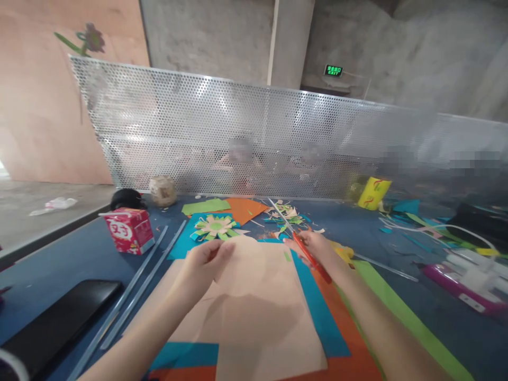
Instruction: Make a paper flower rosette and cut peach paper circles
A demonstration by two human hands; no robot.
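Observation:
My left hand is closed in a pinch on the edge of a beige paper piece with a rounded top, raised above larger beige sheets. In my right hand is a pair of scissors with red handles, its blades apart from the paper and pointing away from me. Blue sheets and an orange sheet lie under the beige ones. Beyond my left hand, a layered green, beige and blue paper flower rests on blue paper.
Paper scraps lie beyond the scissors. Left are clear sticks, a black phone-like slab, a pink carton and a jar. Right are a purple-and-white power strip and a yellow roll. Perforated metal screen stands behind.

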